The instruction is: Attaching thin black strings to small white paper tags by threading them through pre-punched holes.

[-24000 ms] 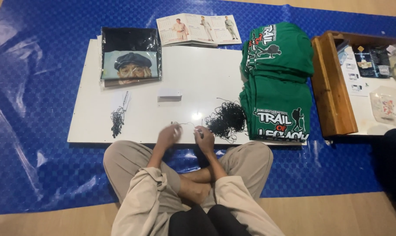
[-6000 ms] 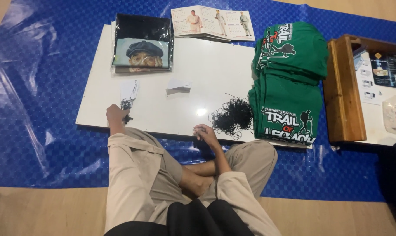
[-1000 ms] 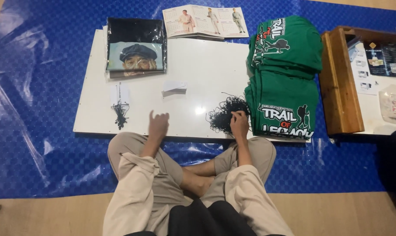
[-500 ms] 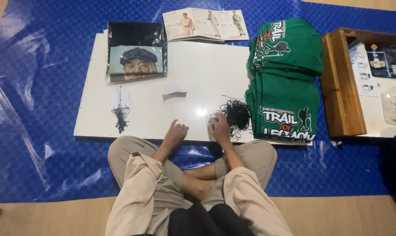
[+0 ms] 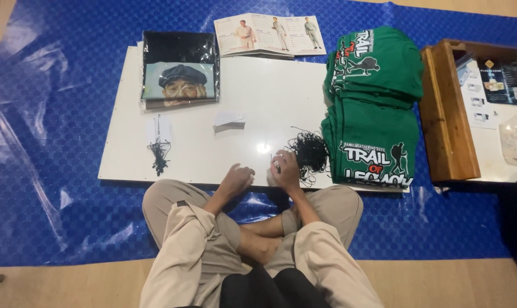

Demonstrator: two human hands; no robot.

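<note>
1. Spanning mid-frame, a white board served as the work surface, green shirts stacked at its right.
2. Black strings lay tangled beside the right hand, within reach.
3. Right fingers pinched a strand; left hand rested loosely curled, empty.

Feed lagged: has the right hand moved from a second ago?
Yes. The right hand drew back left from the black string pile toward the white board's near edge.

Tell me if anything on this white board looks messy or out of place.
Mostly tidy. The black strings lie in a loose tangle beside the right hand, a few strands straying; the green shirt stacks overhang the white board.
</note>
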